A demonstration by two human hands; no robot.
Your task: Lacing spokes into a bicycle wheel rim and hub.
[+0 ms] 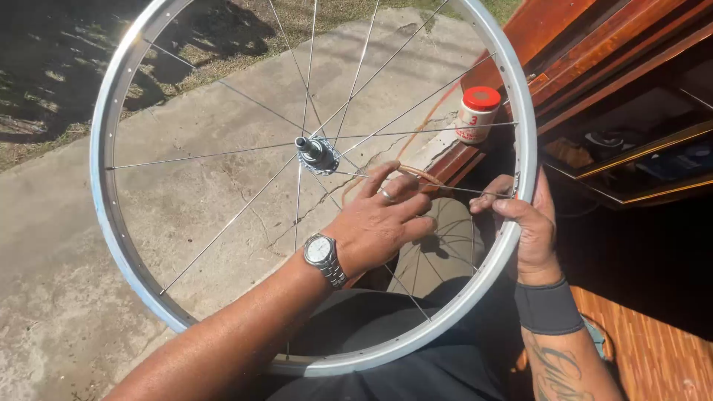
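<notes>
A silver bicycle wheel rim (111,200) with thin spokes and a metal hub (316,152) fills the view, held upright over my lap. My left hand (379,219), wearing a ring and a wristwatch, reaches through the spokes with fingers spread near a spoke, touching a thin tan strip (416,174). My right hand (531,230), with a dark wristband, grips the rim at its right side, fingers pinching a spoke end.
A small white jar with a red lid (477,113) stands on a reddish wooden ledge (564,52) at the right. Cracked concrete paving (67,297) lies below, grass beyond. A dark recess lies behind the wooden frame.
</notes>
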